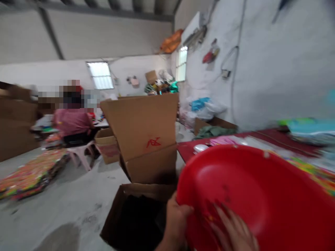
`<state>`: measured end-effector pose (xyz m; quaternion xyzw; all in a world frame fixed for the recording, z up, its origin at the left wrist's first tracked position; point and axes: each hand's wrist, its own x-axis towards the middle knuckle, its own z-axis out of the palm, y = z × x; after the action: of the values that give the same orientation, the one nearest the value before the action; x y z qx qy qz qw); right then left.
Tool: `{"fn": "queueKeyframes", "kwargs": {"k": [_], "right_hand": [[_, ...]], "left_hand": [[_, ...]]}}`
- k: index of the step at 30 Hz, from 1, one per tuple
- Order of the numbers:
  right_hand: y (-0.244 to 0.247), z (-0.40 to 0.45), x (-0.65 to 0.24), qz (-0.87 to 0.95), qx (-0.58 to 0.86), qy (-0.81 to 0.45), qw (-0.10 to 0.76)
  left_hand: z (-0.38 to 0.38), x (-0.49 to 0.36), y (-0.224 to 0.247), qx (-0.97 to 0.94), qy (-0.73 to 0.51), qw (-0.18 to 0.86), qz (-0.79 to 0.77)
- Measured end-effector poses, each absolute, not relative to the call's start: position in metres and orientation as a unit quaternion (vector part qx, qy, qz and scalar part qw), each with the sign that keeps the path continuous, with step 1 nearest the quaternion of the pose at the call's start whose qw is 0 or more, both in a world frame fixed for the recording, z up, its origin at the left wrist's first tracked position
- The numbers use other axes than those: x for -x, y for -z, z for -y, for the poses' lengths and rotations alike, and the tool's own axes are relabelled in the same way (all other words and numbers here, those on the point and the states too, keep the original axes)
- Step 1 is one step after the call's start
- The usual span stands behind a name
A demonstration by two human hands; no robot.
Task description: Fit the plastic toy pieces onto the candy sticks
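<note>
A large red plastic basin (pixel 246 174) fills the lower right, its inside facing me and tilted. My left hand (pixel 176 219) is closed on the basin's near left rim, thumb over the edge. Inside the basin is my right hand (pixel 232 226), its fingers stretched out and a little blurred against the lower wall. A few small orange-yellow bits show by its fingertips, too blurred to name. Just left of the basin stands an open cardboard box (pixel 112 216) with something dark in it that I cannot make out.
Behind the box rises a tall open carton (pixel 149 129) with red marker writing. A red-covered table (pixel 274 137) with bagged goods runs along the right wall. At the left, a person (pixel 73 122) sits on a pink stool (pixel 82 151) near colourful packs (pixel 34 170) on the floor.
</note>
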<state>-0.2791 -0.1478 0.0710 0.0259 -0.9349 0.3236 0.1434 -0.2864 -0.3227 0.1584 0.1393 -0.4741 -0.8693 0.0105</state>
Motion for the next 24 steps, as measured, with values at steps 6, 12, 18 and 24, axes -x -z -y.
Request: {"fn": "queueKeyframes", "kwargs": {"k": [6, 12, 18, 24], "right_hand": [[-0.089, 0.132, 0.266, 0.918, 0.105, -0.344, 0.17], [-0.105, 0.155, 0.252, 0.931, 0.131, -0.333, 0.072], [-0.122, 0.171, 0.247, 0.935, 0.13, -0.329, 0.024], [-0.117, 0.172, 0.242, 0.929, 0.128, -0.348, 0.0]], "left_hand": [[0.321, 0.287, -0.168, -0.146, 0.833, -0.015, 0.533], [0.305, 0.288, -0.163, -0.133, 0.823, -0.056, 0.549], [0.291, 0.289, -0.166, -0.106, 0.8, -0.033, 0.589], [0.291, 0.288, -0.166, -0.142, 0.788, -0.034, 0.598]]}}
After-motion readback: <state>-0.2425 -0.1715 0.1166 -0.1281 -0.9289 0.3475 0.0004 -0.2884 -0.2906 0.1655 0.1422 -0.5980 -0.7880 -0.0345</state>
